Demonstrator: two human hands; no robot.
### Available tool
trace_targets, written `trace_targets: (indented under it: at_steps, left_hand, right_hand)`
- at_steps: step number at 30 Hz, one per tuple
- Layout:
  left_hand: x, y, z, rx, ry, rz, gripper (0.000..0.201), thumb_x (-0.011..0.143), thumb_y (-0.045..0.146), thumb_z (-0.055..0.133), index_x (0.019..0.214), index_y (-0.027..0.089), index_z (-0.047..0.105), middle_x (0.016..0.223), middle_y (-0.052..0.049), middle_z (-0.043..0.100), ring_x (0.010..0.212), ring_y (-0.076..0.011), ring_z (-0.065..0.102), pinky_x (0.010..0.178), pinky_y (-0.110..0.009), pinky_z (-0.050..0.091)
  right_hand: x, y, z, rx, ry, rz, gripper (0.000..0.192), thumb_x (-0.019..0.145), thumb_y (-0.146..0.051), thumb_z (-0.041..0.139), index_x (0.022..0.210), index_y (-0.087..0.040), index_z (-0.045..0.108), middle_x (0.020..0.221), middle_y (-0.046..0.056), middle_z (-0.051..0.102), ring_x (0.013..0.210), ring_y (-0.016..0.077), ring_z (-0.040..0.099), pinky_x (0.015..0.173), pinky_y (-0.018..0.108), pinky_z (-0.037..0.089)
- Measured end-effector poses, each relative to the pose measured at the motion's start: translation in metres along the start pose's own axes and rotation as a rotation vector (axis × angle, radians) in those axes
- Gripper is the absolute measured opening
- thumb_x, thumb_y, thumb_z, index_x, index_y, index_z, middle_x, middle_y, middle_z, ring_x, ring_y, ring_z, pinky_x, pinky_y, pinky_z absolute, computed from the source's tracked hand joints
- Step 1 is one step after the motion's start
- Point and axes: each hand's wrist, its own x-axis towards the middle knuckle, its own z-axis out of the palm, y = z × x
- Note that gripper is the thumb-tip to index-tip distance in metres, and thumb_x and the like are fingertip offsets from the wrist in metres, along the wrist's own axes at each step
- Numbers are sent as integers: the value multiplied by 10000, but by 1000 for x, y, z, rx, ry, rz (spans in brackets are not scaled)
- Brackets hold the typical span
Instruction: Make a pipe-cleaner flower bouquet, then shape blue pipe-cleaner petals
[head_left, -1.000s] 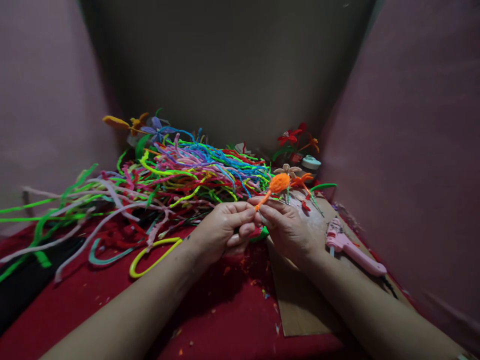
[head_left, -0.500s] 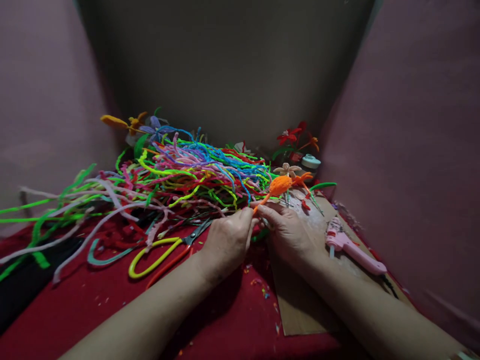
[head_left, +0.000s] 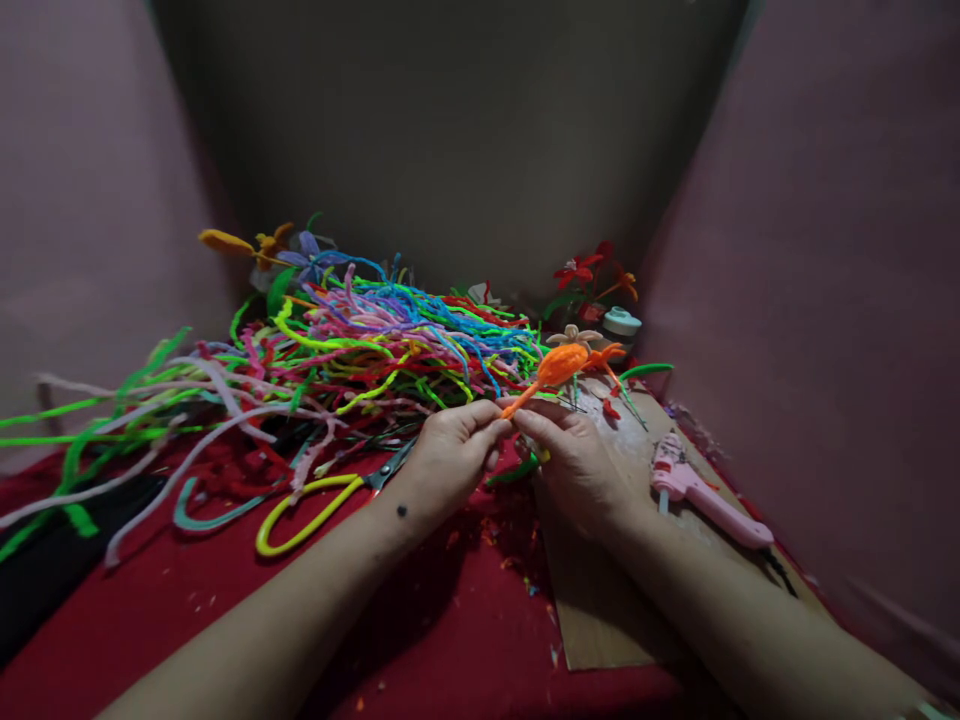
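Fingers (head_left: 486, 438), left and right, tight on fuzzy orange stem (head_left: 523, 400)

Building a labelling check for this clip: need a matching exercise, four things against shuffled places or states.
1. orange fuzzy piece
2. pink glue gun
3. scissors
4. red flower

A. on the cardboard
B. at the back right, beyond the hands
C. partly hidden behind the left arm
D. pinched by left hand and right hand

Pairs: 1-D, 2-A, 3-C, 4-B
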Motion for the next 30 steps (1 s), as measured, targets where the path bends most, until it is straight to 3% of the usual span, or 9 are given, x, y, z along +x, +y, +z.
trace_targets:
  at_steps: [5, 10, 15, 18, 22, 24, 26, 30]
  left_hand:
    - [-3, 11, 0, -279, -76, -208, 157, 782, 285, 557, 697, 153, 540, 423, 92, 399, 305, -20, 285, 324, -144, 200]
    - [-3, 7, -9, -473, -252, -270, 203, 789, 343, 580, 723, 155, 541, 459, 80, 439, 290, -1, 241, 292, -122, 188]
    - [-4, 6, -16, -561, -404, -297, 206, 822, 365, 524, 795, 162, 549, 489, 95, 378, 299, -4, 147, 283, -144, 210]
    - [-4, 8, -11, -274, -299, -186, 223, 842, 363, 475, 747, 166, 520, 523, 75, 394, 332, -25, 238, 329, -164, 234]
    - [-7, -1, -1, 474, 83, 220, 166, 849, 283, 463, 757, 165, 534, 647, 6, 521, 565, -98, 469, 531, -212, 354]
    - [-9, -8, 1, 752, 156, 365, 163, 866, 237, 419, 803, 164, 551, 701, -19, 556, 613, -119, 487, 577, -234, 355]
    - [-10, -13, 1, 860, 161, 441, 206, 878, 188, 369, 788, 163, 552, 677, -16, 547, 580, -113, 467, 569, -234, 340]
    - [-8, -11, -4, 734, 195, 430, 198, 864, 169, 399, 737, 165, 551, 576, 36, 470, 498, -76, 387, 526, -203, 304]
  right_hand:
    - [2, 2, -3, -4, -15, -23, 167, 801, -214, 579, 915, -231, 699, 844, 4, 646, 810, 144, 557, 851, 319, 400]
    - [3, 3, -2, 91, 4, 30, 175, 773, -242, 623, 930, -233, 700, 761, -9, 624, 692, 120, 533, 726, 283, 420]
    - [1, 0, 1, 124, -12, 37, 154, 760, -236, 645, 899, -228, 712, 681, -17, 608, 671, 115, 526, 684, 263, 416]
    - [1, 1, 1, 116, 27, 43, 144, 761, -244, 634, 880, -223, 713, 696, -4, 617, 672, 131, 536, 662, 272, 428]
    - [2, 6, 0, 81, 113, 17, 121, 731, -248, 658, 828, -206, 718, 735, 12, 639, 719, 157, 555, 690, 288, 440]
    - [2, 7, 0, 65, 123, 24, 116, 730, -243, 663, 826, -208, 717, 750, 9, 647, 720, 150, 548, 702, 286, 435]
    - [1, 6, 1, 51, 112, 30, 110, 742, -242, 656, 828, -215, 717, 765, 3, 652, 714, 141, 539, 715, 286, 428]
    - [-1, 1, 4, 2, 34, 23, 131, 742, -233, 658, 857, -235, 720, 811, -3, 667, 774, 149, 552, 797, 306, 412]
